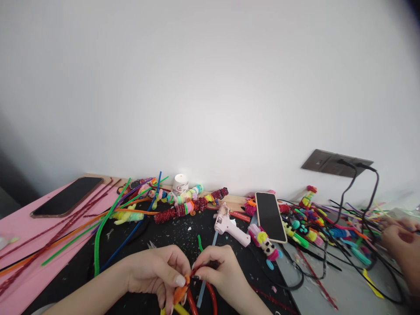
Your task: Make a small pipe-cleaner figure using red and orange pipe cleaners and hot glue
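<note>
My left hand (pixel 166 273) is closed in a pinch on a small orange fuzzy piece (pixel 180 294), seemingly of pipe cleaner. Close against it, my right hand (pixel 221 269) pinches a dark red strand (pixel 196 272) at the edge of that piece; the fingers partly hide where the two meet. Red looped handles (pixel 214 299) and a yellow strip (pixel 180 309) show beneath the hands. A pale blue, translucent glue stick (pixel 201 297) lies under my right hand. Just beyond is a light pink glue gun (pixel 229 225), lying on its side.
Long pipe cleaners (pixel 106 225) spread across the left over a pink sheet (pixel 31 245) and a phone (pixel 67 197). Another phone (pixel 271 216) lies behind a small fuzzy figure (pixel 266 246). Black cables (pixel 374 197) run from the wall outlet (pixel 328 162). At far right, another person's hand (pixel 402 245) works.
</note>
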Available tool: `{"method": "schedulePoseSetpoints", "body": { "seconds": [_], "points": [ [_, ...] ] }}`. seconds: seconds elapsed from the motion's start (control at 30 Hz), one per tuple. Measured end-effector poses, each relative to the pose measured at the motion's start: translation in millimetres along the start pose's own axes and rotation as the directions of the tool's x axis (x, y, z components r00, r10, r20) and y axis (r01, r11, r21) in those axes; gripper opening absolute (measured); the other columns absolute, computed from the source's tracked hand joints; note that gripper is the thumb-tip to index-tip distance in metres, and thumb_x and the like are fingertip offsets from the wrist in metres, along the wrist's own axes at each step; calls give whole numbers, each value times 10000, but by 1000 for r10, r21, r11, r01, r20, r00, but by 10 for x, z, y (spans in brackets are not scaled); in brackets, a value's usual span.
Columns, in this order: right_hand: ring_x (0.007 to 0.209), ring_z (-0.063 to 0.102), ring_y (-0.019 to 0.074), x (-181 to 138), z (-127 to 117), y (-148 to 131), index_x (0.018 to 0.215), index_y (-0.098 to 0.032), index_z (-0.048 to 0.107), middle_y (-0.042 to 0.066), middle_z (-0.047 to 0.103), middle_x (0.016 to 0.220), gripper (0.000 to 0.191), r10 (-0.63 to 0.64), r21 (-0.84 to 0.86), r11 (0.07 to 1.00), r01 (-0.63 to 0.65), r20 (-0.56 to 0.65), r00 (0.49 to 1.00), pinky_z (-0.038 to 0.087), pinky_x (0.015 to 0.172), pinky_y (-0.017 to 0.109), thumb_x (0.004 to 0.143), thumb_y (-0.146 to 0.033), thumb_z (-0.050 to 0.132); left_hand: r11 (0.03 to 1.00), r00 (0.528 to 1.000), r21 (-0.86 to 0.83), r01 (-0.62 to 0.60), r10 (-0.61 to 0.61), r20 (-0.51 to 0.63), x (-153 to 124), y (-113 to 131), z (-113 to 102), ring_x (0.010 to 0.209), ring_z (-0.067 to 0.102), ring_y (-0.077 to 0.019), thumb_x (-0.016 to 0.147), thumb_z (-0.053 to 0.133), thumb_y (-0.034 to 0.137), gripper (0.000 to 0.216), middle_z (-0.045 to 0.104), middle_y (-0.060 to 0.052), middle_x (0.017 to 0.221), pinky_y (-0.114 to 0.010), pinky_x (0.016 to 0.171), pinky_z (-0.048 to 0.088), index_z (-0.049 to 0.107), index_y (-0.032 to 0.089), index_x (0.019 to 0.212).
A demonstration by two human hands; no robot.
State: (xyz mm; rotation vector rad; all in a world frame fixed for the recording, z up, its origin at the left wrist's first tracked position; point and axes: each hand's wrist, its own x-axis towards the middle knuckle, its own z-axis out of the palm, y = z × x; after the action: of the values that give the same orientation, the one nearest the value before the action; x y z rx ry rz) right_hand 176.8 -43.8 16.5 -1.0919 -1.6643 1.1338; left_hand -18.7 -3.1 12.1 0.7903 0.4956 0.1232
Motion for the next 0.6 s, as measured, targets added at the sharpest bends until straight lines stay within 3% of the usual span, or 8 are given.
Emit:
{"method": "schedulePoseSetpoints", "body": {
  "seconds": [0.27, 0.43, 0.6],
  "points": [
    [530, 622, 125, 8, -5, 4, 675, -166, 765, 25, 727, 608, 30, -21, 32, 999, 20, 11, 1000, 426, 519, 182, 685, -176, 792, 998, 996, 10, 65, -65, 68, 25, -32, -66, 451, 663, -138, 574, 830, 339, 353, 747, -69, 678, -169, 390, 488, 632, 131, 780],
    [554, 656, 129, 16, 10, 27, 662, -158, 760, 35, 739, 628, 103, -39, 162, 986, 39, -2, 999, 463, 532, 162, 619, -203, 841, 999, 993, -20, 39, -36, 115, 72, -87, -114, 447, 672, -158, 560, 838, 284, 434, 753, -65, 688, -177, 379, 508, 536, 170, 850],
    [501, 630, 102, -11, 49, 51, 612, -150, 739, 7, 700, 556, 109, 51, 295, 954, -56, 25, 998, 461, 508, 148, 599, -169, 846, 999, 997, -48, 10, -7, 74, 60, -94, -69, 474, 693, -162, 534, 854, 265, 454, 743, -37, 666, -164, 376, 522, 508, 171, 812]
  ]
}}
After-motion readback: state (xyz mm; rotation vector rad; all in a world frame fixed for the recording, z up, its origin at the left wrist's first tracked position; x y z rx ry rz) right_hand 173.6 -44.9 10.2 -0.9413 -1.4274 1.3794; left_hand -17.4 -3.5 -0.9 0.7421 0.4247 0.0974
